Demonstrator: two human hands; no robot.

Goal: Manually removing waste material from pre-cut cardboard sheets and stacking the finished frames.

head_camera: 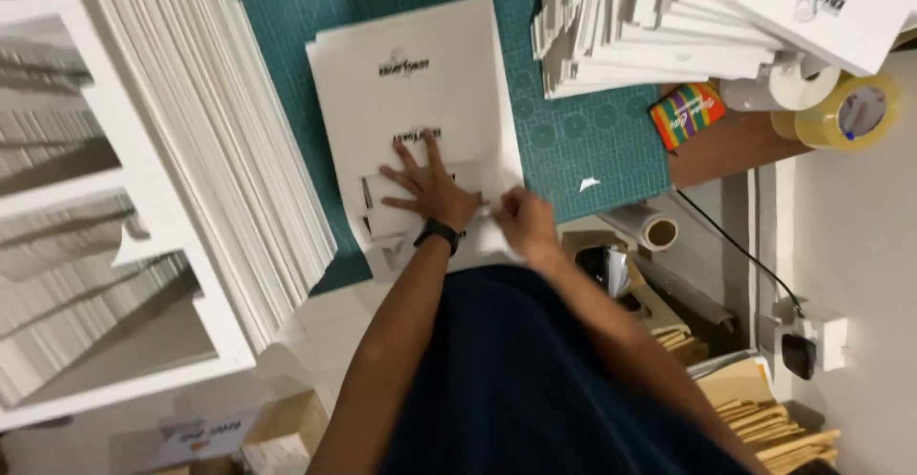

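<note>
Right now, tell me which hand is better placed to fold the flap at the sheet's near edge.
Probably the right hand: it pinches that flap, while the left hand lies flat on the sheet.

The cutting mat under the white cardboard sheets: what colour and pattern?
Teal-green cutting mat with a pale grid and circles, head view.

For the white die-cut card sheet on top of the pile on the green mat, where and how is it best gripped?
Probably by the near right corner of the white die-cut sheet, coming from the right side. The sheet lies flat on the green cutting mat, the left hand presses its near part down with spread fingers, and the right hand is already at that edge, where it seems to lift.
</note>
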